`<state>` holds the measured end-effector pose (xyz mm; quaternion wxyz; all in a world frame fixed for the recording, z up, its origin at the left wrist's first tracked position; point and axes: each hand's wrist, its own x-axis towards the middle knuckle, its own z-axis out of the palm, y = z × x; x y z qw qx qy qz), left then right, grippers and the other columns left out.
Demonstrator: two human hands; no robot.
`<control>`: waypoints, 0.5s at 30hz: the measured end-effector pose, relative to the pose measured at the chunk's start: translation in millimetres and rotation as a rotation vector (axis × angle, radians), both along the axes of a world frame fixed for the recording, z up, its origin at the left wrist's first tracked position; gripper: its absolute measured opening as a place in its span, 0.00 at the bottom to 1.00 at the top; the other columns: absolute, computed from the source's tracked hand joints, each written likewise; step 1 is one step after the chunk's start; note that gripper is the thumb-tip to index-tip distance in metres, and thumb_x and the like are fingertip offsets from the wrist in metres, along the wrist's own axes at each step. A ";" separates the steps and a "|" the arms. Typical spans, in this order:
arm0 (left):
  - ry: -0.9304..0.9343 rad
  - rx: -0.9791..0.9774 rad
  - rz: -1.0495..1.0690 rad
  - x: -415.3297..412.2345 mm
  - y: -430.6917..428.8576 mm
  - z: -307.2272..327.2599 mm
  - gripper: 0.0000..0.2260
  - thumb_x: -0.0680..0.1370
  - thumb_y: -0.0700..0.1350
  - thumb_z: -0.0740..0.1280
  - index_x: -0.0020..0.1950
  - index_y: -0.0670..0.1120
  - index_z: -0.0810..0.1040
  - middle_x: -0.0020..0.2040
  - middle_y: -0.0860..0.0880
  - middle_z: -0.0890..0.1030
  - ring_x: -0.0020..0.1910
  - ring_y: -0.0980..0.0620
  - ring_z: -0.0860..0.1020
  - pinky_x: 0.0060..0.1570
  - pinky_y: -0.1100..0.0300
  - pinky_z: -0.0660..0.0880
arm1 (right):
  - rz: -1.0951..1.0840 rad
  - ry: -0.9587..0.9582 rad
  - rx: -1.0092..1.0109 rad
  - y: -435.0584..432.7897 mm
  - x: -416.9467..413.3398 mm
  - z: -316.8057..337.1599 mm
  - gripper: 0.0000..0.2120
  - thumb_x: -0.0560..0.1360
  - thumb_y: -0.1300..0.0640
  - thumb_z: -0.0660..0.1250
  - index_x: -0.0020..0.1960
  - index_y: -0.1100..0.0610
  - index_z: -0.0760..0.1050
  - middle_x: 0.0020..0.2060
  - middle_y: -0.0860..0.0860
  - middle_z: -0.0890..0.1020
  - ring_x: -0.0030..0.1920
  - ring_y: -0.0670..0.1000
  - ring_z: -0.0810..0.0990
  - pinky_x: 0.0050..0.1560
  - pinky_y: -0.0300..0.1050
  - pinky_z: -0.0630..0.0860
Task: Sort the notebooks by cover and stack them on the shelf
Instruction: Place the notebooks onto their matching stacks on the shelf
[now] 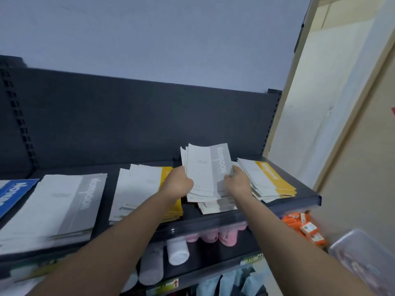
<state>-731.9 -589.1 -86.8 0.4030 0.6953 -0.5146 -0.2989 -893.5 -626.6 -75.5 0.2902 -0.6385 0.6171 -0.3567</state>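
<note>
On the dark shelf (192, 218) lie several piles of notebooks. My left hand (179, 183) and my right hand (239, 183) grip a bundle of grey-striped notebooks (206, 171) from both sides, its far end tilted up off the shelf. A few more grey-striped notebooks (218, 206) lie flat under the bundle. A yellow-striped pile (270, 181) sits to the right and another yellow-striped pile (141, 189) to the left, partly behind my left forearm. Further left is a grey-striped pile (62, 208), then a blue notebook (12, 193) at the frame edge.
The shelf's dark back panel (139, 124) rises behind the piles. Below are rolled white, grey and pink cloth items (177, 252) and orange packets (305, 228). A clear plastic box (363, 259) is at the lower right. A beige wall (333, 124) borders the shelf on the right.
</note>
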 end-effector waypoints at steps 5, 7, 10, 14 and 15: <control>-0.216 0.065 -0.009 -25.1 -12.5 -0.6 0.08 0.76 0.39 0.61 0.54 0.40 0.72 0.53 0.44 0.78 0.49 0.46 0.76 0.44 0.57 0.72 | 0.031 0.176 0.051 -24.9 -18.8 -2.6 0.13 0.77 0.61 0.55 0.59 0.60 0.71 0.54 0.58 0.79 0.54 0.61 0.77 0.53 0.50 0.75; -0.305 0.088 -0.024 -31.2 -14.9 -1.2 0.02 0.77 0.40 0.61 0.45 0.42 0.70 0.50 0.41 0.76 0.44 0.48 0.72 0.36 0.59 0.66 | 0.047 0.247 0.083 -29.3 -22.4 -4.5 0.11 0.74 0.61 0.57 0.55 0.60 0.72 0.53 0.58 0.79 0.54 0.61 0.77 0.52 0.49 0.74; -0.394 0.132 -0.050 -35.2 -15.7 -1.5 0.08 0.77 0.42 0.61 0.51 0.39 0.72 0.55 0.41 0.76 0.44 0.47 0.72 0.30 0.61 0.61 | 0.067 0.341 0.124 -31.0 -24.8 -7.8 0.14 0.72 0.59 0.57 0.55 0.59 0.73 0.53 0.56 0.80 0.54 0.60 0.77 0.50 0.47 0.74; -0.525 0.197 -0.075 -32.9 -19.5 -3.8 0.05 0.76 0.46 0.61 0.46 0.45 0.69 0.53 0.45 0.77 0.46 0.49 0.73 0.36 0.60 0.66 | 0.054 0.490 0.122 -35.8 -27.2 -13.3 0.19 0.72 0.55 0.57 0.60 0.57 0.76 0.60 0.56 0.74 0.62 0.58 0.72 0.60 0.52 0.74; -0.545 0.208 -0.075 -32.5 -20.3 -4.4 0.05 0.76 0.47 0.62 0.46 0.45 0.69 0.52 0.46 0.76 0.46 0.49 0.73 0.38 0.59 0.66 | 0.053 0.526 0.108 -35.6 -28.3 -13.3 0.19 0.74 0.54 0.57 0.62 0.57 0.74 0.63 0.56 0.72 0.64 0.58 0.69 0.61 0.52 0.73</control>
